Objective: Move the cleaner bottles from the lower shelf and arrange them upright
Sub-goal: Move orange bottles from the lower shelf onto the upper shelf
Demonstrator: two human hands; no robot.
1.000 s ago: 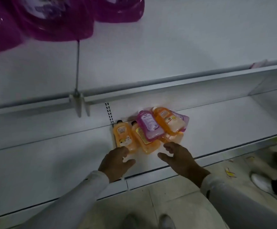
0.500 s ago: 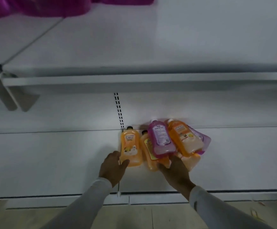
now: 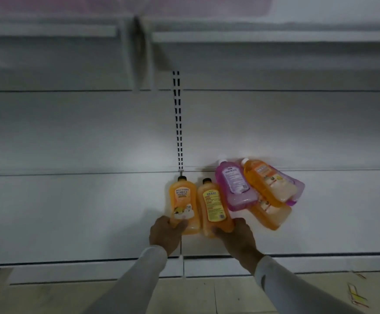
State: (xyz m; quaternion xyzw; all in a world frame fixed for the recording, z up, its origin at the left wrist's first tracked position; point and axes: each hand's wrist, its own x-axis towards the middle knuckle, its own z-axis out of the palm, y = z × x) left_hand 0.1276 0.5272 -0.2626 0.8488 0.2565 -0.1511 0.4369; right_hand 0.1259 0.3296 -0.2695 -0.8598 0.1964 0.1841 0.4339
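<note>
While both arms reach onto the lower shelf [image 3: 71, 211], the left hand [image 3: 165, 234] grips the base of an orange bottle [image 3: 182, 205] lying flat, and the right hand [image 3: 237, 237] grips the base of a second orange bottle [image 3: 214, 206] just beside it. Beyond the right fingers [image 3: 241, 223], a purple bottle [image 3: 235, 186] and further orange bottles [image 3: 267, 184] lie piled together.

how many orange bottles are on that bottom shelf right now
4 orange plastic bottles lie on the white shelf: one black-capped in the left hand, one black-capped in the right hand, one atop the pile, one beneath. More may be hidden.
</note>
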